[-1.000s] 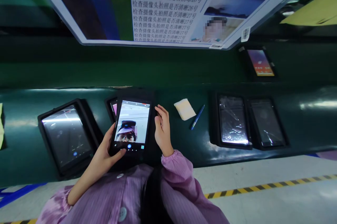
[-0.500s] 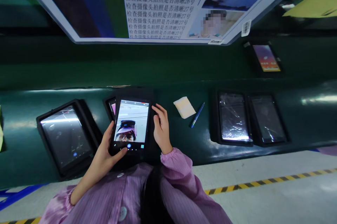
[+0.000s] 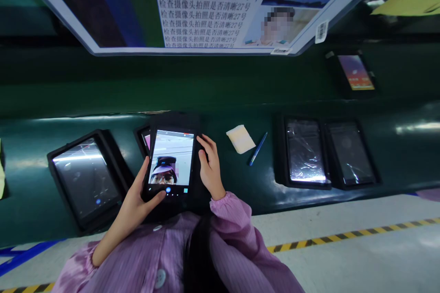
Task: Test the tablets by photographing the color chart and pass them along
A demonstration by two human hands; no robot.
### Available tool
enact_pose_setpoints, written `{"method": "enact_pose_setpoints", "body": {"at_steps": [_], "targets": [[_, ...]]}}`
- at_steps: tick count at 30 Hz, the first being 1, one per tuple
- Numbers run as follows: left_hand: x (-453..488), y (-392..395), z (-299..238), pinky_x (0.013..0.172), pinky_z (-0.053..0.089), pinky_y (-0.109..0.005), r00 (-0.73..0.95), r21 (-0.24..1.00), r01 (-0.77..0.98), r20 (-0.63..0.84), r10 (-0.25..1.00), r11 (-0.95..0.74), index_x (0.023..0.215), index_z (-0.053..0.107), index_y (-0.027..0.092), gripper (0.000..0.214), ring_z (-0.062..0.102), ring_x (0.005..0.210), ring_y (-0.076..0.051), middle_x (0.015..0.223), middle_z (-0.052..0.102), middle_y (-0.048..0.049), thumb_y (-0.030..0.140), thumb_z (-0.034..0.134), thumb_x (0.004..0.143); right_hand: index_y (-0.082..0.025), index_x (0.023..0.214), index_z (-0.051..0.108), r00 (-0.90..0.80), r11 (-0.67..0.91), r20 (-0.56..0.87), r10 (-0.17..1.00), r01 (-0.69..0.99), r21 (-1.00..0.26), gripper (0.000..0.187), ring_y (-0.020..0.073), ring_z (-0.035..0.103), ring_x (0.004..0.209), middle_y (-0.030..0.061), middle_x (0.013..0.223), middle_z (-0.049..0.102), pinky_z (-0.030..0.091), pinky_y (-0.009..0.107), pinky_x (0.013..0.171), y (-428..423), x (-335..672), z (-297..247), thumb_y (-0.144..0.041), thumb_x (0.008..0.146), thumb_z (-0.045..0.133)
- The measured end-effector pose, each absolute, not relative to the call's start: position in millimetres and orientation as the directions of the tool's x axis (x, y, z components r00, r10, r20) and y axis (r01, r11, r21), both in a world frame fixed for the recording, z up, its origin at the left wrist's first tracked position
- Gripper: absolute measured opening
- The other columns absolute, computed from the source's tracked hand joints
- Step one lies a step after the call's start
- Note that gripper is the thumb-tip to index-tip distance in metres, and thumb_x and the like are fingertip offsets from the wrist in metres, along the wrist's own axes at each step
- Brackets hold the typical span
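A black-framed tablet (image 3: 172, 153) is lit with a camera preview showing a capped person and a pale ceiling. My left hand (image 3: 139, 196) grips its lower left corner, the thumb lying near the round shutter button at the bottom of the screen. At the right edge, my right hand (image 3: 210, 167) has its curled fingers against the tablet's side; part of the grip is hidden. Another device (image 3: 146, 139) with a pinkish screen peeks out behind the tablet's left side. To the left, a larger dark tablet (image 3: 87, 178) lies tilted on a black tray.
A cream cloth pad (image 3: 240, 139) and a blue pen (image 3: 258, 148) lie right of my hands on the green table (image 3: 237, 192). Two film-covered tablets (image 3: 305, 153) sit further right. A lit tablet (image 3: 356, 72) rests on the far green strip. A printed chart (image 3: 202, 18) hangs ahead.
The lit tablet on the far strip has shifted slightly to the right. My hands and the held tablet stay almost the same, with the left thumb a touch further left.
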State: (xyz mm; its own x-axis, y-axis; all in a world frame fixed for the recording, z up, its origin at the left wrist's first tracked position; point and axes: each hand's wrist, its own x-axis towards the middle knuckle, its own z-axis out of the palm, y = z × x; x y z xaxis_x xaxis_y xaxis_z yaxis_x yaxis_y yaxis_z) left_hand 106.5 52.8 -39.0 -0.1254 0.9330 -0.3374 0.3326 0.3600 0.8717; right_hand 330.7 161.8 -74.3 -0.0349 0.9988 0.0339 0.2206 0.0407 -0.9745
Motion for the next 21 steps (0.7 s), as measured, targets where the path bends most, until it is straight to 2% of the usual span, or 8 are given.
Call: {"method": "enact_pose_setpoints", "body": {"at_steps": [10,14,21], "targets": [[106.9,55.4,-36.9,0.13,0.021,-0.053,-0.128,0.855,0.377,-0.332,0.935,0.355,0.169,0.017,0.035,0.101,0.025,0.16,-0.032,0.176,0.024,-0.006,0.044,0.078,0.089,-0.032,0.139,0.064,-0.042,0.049,0.041,0.998,0.209,-0.977,0.036,0.0227,0.049,0.144,0.0075,0.149,0.054,0.039,0.048,0.125,162.7,330.8,-74.1,-0.038,0.109,0.045],[105.1,55.1,-37.7,0.129,0.026,-0.056,-0.123,0.848,0.384,-0.344,0.931,0.364,0.168,0.017,0.038,0.103,0.033,0.157,-0.034,0.175,0.026,-0.0051,0.045,0.08,0.087,-0.033,0.139,0.063,-0.048,0.01,0.0,0.999,0.222,-0.975,0.036,0.0236,0.048,0.146,0.0076,0.15,0.052,0.04,0.049,0.124,162.3,331.8,-73.0,-0.042,0.109,0.045],[104.4,55.2,-36.4,0.127,0.029,-0.058,-0.118,0.846,0.369,-0.369,0.922,0.386,0.169,0.016,0.034,0.107,0.04,0.153,-0.036,0.173,0.032,-0.0095,0.047,0.082,0.086,-0.032,0.137,0.064,-0.049,-0.027,-0.037,0.998,0.195,-0.981,0.036,0.0233,0.048,0.145,0.0073,0.15,0.053,0.041,0.048,0.124,163.5,332.5,-73.2,-0.043,0.108,0.046]]}}
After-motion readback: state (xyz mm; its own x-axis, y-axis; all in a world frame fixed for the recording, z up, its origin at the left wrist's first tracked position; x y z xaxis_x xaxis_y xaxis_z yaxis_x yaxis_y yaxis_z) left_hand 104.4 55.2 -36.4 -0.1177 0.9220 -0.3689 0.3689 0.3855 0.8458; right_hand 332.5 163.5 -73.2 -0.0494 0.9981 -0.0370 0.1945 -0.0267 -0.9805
